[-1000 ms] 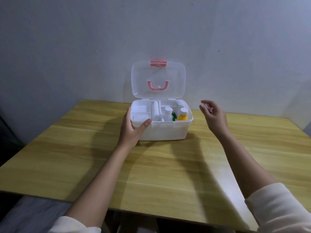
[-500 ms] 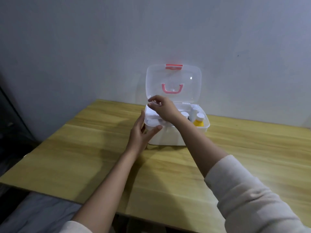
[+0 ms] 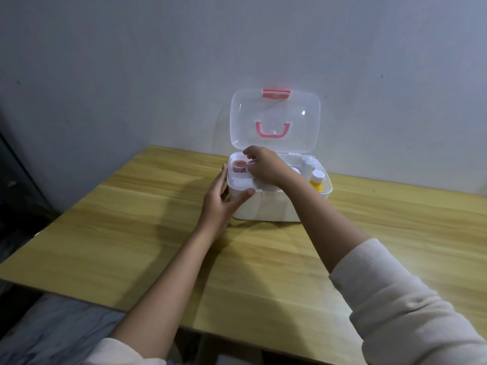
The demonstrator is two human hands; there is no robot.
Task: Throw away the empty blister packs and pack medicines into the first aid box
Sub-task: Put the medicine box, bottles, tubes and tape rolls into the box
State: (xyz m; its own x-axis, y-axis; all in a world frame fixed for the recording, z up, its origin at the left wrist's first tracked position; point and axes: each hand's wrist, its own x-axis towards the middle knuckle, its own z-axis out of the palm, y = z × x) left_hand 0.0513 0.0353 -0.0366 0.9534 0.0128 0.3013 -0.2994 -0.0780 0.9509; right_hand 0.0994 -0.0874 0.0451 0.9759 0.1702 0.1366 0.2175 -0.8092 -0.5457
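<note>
1. First aid box (image 3: 266,206): white plastic, stands on the wooden table (image 3: 131,233) against the wall. Its clear lid (image 3: 275,119) is tipped up and open; a pink carry handle (image 3: 273,129) shows on the lid.
2. Left hand (image 3: 224,201): clasps the box's near-left corner, thumb lying on the rim, fingers along the left side wall. Judged a steadying hold only.
3. Right hand (image 3: 266,167): over the left part of the box's top tray, fingertips curled down towards a small pinkish round item (image 3: 239,164) in the rear-left compartment. A small clear piece seems pinched at the fingertips, but the view is too blurred; I cannot tell whether they are holding or have let go.
4. Right side of the box: a yellow bottle with a white cap (image 3: 317,180) and a white bottle (image 3: 307,165) behind it, both upright.
5. No blister packs visible on the table around the box.
6. Handling, judged: box is light, rigid and smooth-walled, so it would slide easily; brace a corner as now, carry by the handle once latched. Small items are light; pinch by the edges.
</note>
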